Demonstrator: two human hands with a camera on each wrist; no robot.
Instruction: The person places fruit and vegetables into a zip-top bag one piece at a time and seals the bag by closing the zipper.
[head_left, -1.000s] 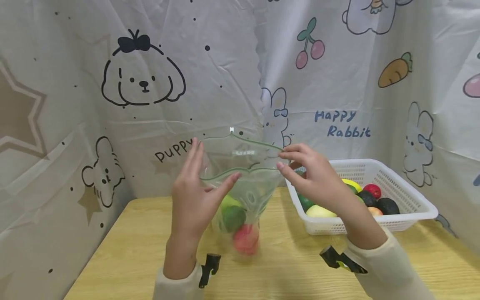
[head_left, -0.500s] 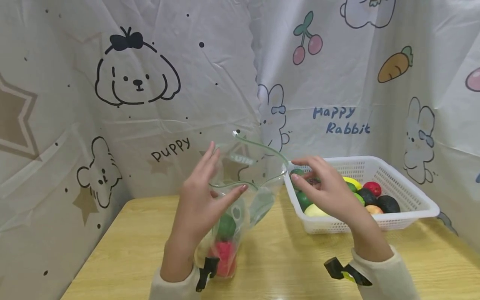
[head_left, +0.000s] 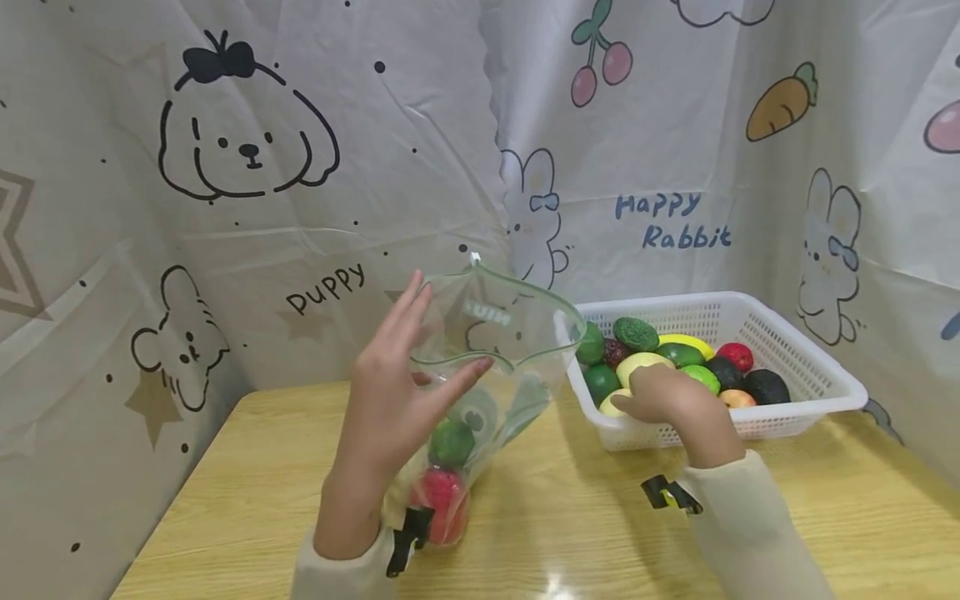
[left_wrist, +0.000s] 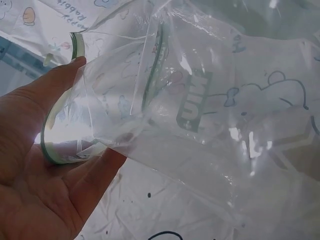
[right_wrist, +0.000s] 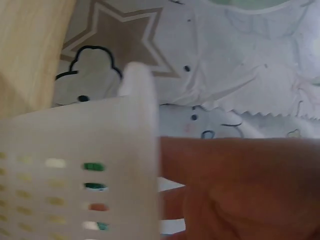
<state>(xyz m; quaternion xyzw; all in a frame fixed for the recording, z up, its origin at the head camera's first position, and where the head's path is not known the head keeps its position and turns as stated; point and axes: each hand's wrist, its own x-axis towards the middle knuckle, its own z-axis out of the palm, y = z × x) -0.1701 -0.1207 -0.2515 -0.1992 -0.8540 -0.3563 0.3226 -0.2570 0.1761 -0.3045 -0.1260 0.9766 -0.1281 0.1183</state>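
My left hand [head_left: 386,392] spreads the left side of a clear slider zip bag [head_left: 525,400], its straight fingers and thumb against the plastic near the mouth. The bag's green-edged mouth gapes, and fingertips show through the film in the left wrist view. Low in the bag are a green fruit [head_left: 452,442] and a red one [head_left: 442,500]. My right hand [head_left: 678,396] reaches over the front wall of the white basket [head_left: 832,400], among pale yellow fruit [head_left: 647,362]. Its fingertips are mostly hidden, so I cannot tell whether they grip a fruit.
Inside the basket also lie avocado-like green fruit [head_left: 636,333], a banana-yellow piece [head_left: 693,344], a red fruit [head_left: 735,357] and several others. The wooden table [head_left: 300,483] ends at a patterned white cloth [head_left: 405,183] behind and at both sides.
My right hand has let go of the bag's right edge and moved right and down into the basket. The left hand stays at the bag, whose filled bottom has shifted left and nearer.
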